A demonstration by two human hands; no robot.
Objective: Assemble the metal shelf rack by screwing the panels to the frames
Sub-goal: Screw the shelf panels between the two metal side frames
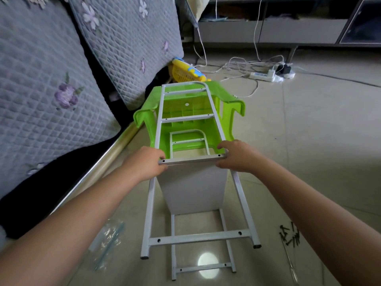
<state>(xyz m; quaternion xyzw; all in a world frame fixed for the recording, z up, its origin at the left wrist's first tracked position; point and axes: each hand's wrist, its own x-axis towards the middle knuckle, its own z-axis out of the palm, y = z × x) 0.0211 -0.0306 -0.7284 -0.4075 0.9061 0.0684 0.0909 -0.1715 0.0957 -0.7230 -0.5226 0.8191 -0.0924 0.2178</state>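
Nearest, on the pale tiled floor (pixel 309 141): a crumpled clear plastic bag (pixel 108 242) at left, a scatter of dark screws (pixel 289 235) and a thin screwdriver (pixel 289 263) at right. Between them, two white metal ladder-shaped frames (pixel 198 238) — one above the other, joined by an upright white panel (pixel 193 186). Higher up, left hand (pixel 147 162) and right hand (pixel 237 154) curled round either end of the upper frame's crossbar, gripping it. Beyond, an overturned bright green plastic stool (pixel 185 108) under the frame's far end — then a grey quilted sofa (pixel 51 79) and a white power strip (pixel 263 76).
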